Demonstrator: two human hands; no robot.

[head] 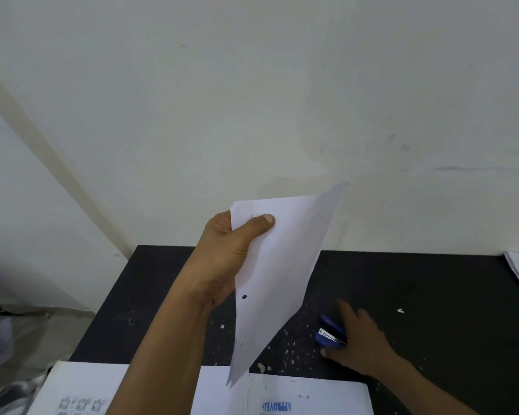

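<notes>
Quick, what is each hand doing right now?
Left hand: grips a thin stack of white paper sheets, raised.
Right hand: over the small blue plastic stapler; whether it grips cannot be told.
</notes>
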